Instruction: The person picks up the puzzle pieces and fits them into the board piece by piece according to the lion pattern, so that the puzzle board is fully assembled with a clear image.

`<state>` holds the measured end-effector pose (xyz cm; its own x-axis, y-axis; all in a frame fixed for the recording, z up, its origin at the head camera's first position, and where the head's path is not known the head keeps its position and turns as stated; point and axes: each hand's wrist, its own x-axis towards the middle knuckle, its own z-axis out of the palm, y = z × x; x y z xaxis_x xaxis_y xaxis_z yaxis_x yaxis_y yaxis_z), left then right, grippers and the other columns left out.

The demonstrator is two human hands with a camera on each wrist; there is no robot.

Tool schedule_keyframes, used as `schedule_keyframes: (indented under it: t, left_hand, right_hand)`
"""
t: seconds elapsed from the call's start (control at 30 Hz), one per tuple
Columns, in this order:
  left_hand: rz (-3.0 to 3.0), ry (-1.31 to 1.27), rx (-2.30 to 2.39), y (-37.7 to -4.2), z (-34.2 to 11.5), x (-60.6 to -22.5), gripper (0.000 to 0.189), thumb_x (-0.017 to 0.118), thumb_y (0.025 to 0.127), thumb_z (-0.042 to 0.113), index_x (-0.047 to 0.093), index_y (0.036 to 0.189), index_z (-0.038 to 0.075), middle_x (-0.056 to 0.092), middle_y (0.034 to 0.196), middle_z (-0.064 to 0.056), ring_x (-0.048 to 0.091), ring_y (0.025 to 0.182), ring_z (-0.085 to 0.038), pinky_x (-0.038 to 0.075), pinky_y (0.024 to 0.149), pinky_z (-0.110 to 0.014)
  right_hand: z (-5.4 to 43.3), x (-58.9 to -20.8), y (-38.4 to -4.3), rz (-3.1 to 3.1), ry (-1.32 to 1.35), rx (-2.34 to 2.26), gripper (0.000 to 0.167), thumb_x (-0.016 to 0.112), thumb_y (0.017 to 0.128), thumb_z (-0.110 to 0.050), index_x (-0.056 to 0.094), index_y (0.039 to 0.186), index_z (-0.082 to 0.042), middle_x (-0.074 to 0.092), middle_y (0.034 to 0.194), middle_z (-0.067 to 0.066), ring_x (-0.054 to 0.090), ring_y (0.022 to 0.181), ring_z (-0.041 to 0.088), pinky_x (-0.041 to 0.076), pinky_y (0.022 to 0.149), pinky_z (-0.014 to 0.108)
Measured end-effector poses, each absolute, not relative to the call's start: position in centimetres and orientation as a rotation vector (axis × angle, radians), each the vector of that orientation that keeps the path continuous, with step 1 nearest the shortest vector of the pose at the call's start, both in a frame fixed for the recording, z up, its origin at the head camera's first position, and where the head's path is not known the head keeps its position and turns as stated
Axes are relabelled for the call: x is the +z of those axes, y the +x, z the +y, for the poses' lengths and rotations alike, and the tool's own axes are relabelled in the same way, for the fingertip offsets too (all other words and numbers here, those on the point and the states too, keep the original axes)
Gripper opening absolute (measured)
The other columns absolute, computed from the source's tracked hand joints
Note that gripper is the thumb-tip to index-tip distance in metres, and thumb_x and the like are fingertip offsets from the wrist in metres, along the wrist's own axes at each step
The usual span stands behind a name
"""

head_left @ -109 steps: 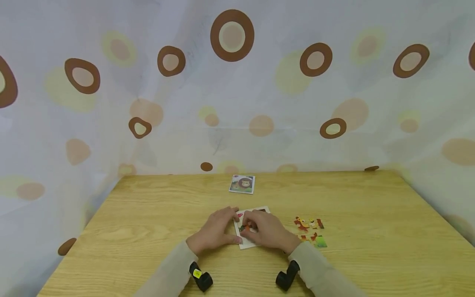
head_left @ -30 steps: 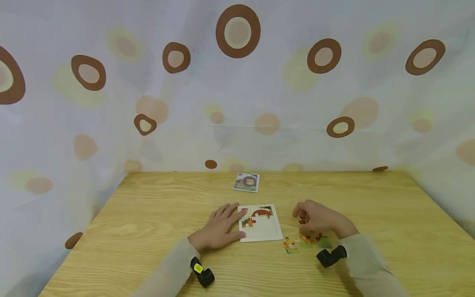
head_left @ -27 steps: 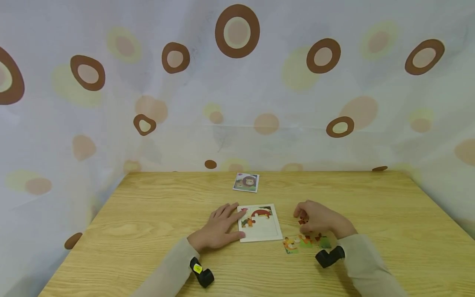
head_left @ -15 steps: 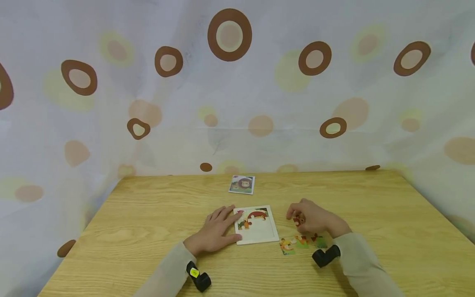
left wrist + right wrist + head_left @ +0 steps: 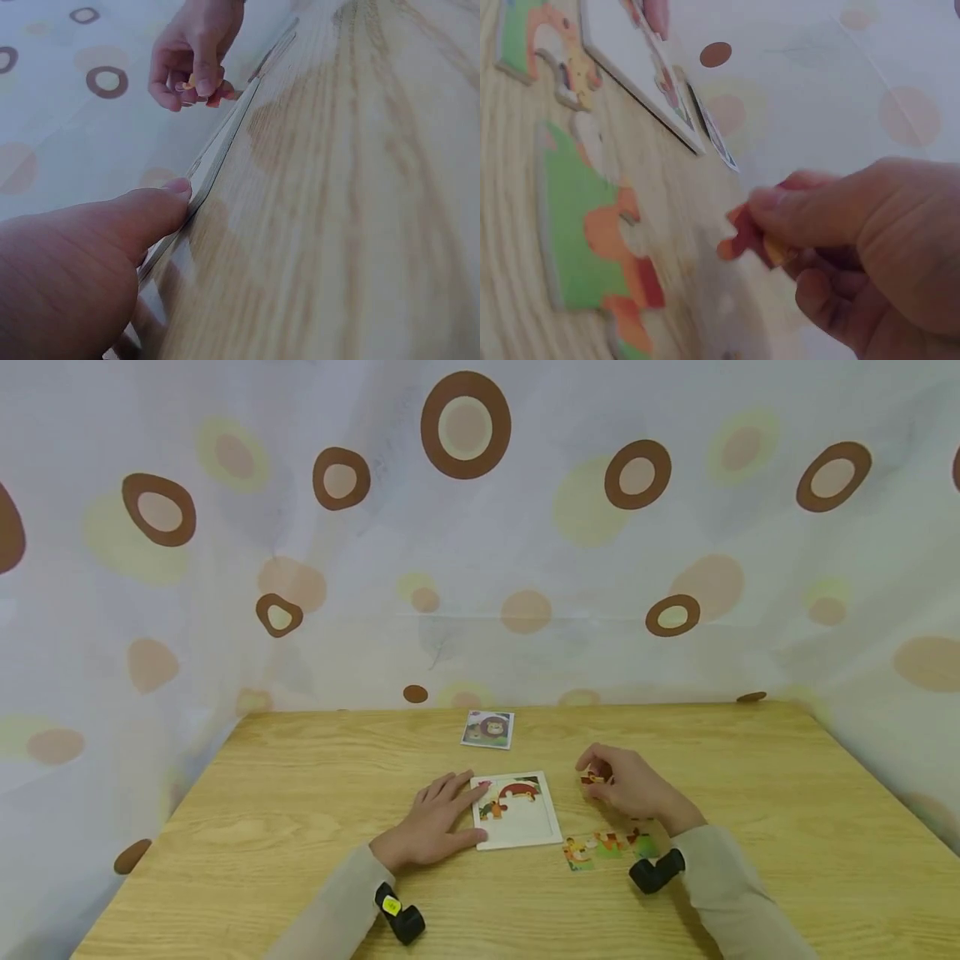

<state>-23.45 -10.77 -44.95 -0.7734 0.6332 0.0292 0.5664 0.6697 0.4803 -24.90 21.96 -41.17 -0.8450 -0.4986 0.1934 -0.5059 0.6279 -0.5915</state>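
Observation:
My left hand (image 5: 431,828) lies along the left edge of a white puzzle board (image 5: 528,831), its fingers spread and the thumb on the near corner. A few pieces sit in the board's top and left, among them a red-brown lion's mane piece (image 5: 517,791). To the right of the board, my right hand (image 5: 633,783) pinches a red and orange puzzle piece (image 5: 751,234) between thumb and fingers, raised off the table. Below that hand lie loose puzzle pieces (image 5: 577,855) in orange, white and green; the wrist partly covers that area.
A square lion picture card (image 5: 488,730) lies behind the board, near the table's far edge. The wooden table (image 5: 315,777) extends to both sides. A patterned curtain (image 5: 480,552) hangs behind. Each wrist wears a black camera (image 5: 405,922).
The right hand has left the board, moved right to the loose pieces and picked one up. In the last half second it has lifted the puzzle piece slightly. The left hand stays at the board.

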Motion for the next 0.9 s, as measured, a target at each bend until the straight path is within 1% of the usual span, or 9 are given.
schedule_keyframes:
  t: [0.13, 0.2, 0.3, 0.43, 0.5, 0.6, 0.7, 0.8, 0.9]
  left_hand:
    - [2.742, 0.988, 0.712, -23.4, -10.8, -44.8, 0.066, 0.053, 0.096, 0.045, 0.032, 0.152, 0.015, 0.019, 0.159, -0.017, 0.015, 0.144, -0.043, 0.015, 0.109, -0.065]
    - [2.733, 0.983, 0.715, -23.3, -10.8, -44.8, 0.066, 0.053, 0.096, 0.045, 0.032, 0.152, 0.016, 0.019, 0.159, -0.017, 0.015, 0.144, -0.043, 0.015, 0.109, -0.065]
    - [2.73, 0.994, 0.726, -23.4, -10.7, -44.7, 0.066, 0.053, 0.096, 0.044, 0.032, 0.151, 0.014, 0.02, 0.158, -0.017, 0.016, 0.144, -0.044, 0.016, 0.108, -0.065]
    - [2.738, 0.987, 0.713, -23.7, -10.7, -44.7, 0.065, 0.053, 0.096, 0.044, 0.033, 0.151, 0.015, 0.02, 0.158, -0.017, 0.016, 0.144, -0.044, 0.016, 0.108, -0.065]
    - [2.739, 0.98, 0.711, -23.7, -10.8, -44.8, 0.065, 0.053, 0.096, 0.045, 0.033, 0.151, 0.016, 0.02, 0.158, -0.016, 0.016, 0.144, -0.043, 0.016, 0.108, -0.065]
    - [2.737, 0.972, 0.701, -23.9, -10.8, -44.9, 0.065, 0.053, 0.096, 0.046, 0.032, 0.152, 0.018, 0.02, 0.159, -0.014, 0.015, 0.144, -0.043, 0.016, 0.109, -0.064]
    - [2.737, 0.975, 0.705, -23.9, -10.8, -44.8, 0.066, 0.053, 0.096, 0.046, 0.032, 0.152, 0.018, 0.02, 0.159, -0.015, 0.015, 0.144, -0.043, 0.016, 0.109, -0.064]
    - [2.74, 0.975, 0.704, -23.9, -10.7, -44.7, 0.066, 0.054, 0.096, 0.046, 0.033, 0.151, 0.018, 0.021, 0.158, -0.015, 0.015, 0.144, -0.043, 0.017, 0.109, -0.064]
    - [2.746, 0.975, 0.714, -23.8, -10.7, -44.7, 0.065, 0.054, 0.096, 0.045, 0.034, 0.151, 0.017, 0.022, 0.158, -0.016, 0.016, 0.144, -0.043, 0.017, 0.108, -0.064]
  right_hand:
    - [21.3, -42.1, -25.5, -2.746, 0.927, 1.081, 0.012, 0.069, 0.087, -0.003, 0.064, 0.097, -0.006, 0.064, 0.086, -0.001, 0.054, 0.072, 0.005, 0.047, 0.065, 0.024]
    - [20.8, -42.5, -25.7, -2.732, 0.937, 1.114, 0.011, 0.069, 0.088, -0.008, 0.066, 0.098, -0.009, 0.066, 0.085, -0.003, 0.055, 0.071, 0.004, 0.048, 0.064, 0.024]
    - [20.0, -42.7, -25.8, -2.731, 0.943, 1.147, 0.013, 0.068, 0.09, -0.014, 0.068, 0.102, -0.011, 0.067, 0.087, -0.005, 0.053, 0.068, 0.003, 0.047, 0.063, 0.024]
    - [18.6, -42.7, -25.6, -2.778, 0.919, 1.206, 0.019, 0.065, 0.093, -0.019, 0.068, 0.11, -0.012, 0.063, 0.081, -0.004, 0.046, 0.061, 0.004, 0.042, 0.058, 0.023]
    - [17.8, -42.6, -25.4, -2.795, 0.9, 1.244, 0.023, 0.064, 0.093, -0.019, 0.066, 0.114, -0.011, 0.061, 0.078, -0.003, 0.044, 0.059, 0.005, 0.04, 0.056, 0.023]
    - [16.7, -42.6, -25.2, -2.787, 0.879, 1.32, 0.025, 0.063, 0.094, -0.017, 0.061, 0.116, -0.006, 0.062, 0.079, 0.0, 0.05, 0.061, 0.007, 0.044, 0.059, 0.023]
    - [15.9, -42.7, -25.1, -2.781, 0.881, 1.397, 0.018, 0.06, 0.096, -0.012, 0.057, 0.11, -0.003, 0.064, 0.081, 0.004, 0.056, 0.064, 0.011, 0.048, 0.06, 0.025]
    - [15.2, -42.8, -25.2, -2.798, 0.903, 1.404, 0.012, 0.059, 0.096, -0.01, 0.057, 0.105, -0.004, 0.065, 0.083, 0.004, 0.058, 0.066, 0.011, 0.048, 0.062, 0.025]
    - [14.7, -43.0, -25.3, -2.82, 0.921, 1.336, 0.01, 0.061, 0.095, -0.012, 0.062, 0.104, -0.01, 0.065, 0.083, 0.0, 0.054, 0.066, 0.007, 0.045, 0.061, 0.023]
